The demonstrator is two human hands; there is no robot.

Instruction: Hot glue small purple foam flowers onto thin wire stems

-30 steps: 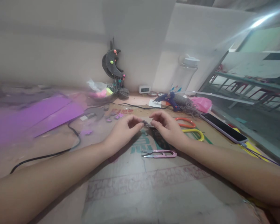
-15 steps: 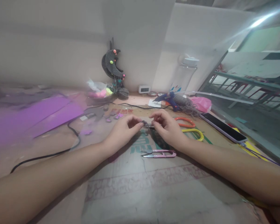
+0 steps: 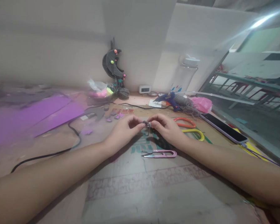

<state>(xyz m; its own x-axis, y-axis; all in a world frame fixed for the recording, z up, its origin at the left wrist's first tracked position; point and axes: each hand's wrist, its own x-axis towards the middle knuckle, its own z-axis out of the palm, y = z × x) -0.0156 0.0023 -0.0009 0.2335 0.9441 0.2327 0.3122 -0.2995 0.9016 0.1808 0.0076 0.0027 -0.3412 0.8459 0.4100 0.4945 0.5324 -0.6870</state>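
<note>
My left hand (image 3: 123, 131) and my right hand (image 3: 166, 127) meet above the middle of the table. Both pinch a small dark grey piece (image 3: 146, 124) between thumb and fingertips; I cannot make out what it is. Pink thread snips (image 3: 160, 153) lie on the cardboard sheet (image 3: 154, 183) just below my right wrist. Orange-handled scissors (image 3: 184, 122) and a yellow handle (image 3: 195, 133) lie to the right of my right hand.
A blue glue gun (image 3: 168, 98) with its black cable (image 3: 67, 137), a phone (image 3: 224, 127), a pink bag (image 3: 202, 103), a clear bottle (image 3: 186, 76), a dark crescent ornament (image 3: 113, 63), a bowl of bright bits (image 3: 100, 92) and purple sheets (image 3: 32, 115) lie around.
My right hand's fingers have closed in and dropped slightly toward my left hand, tightening the pinch on the small piece. My left hand has hardly moved.
</note>
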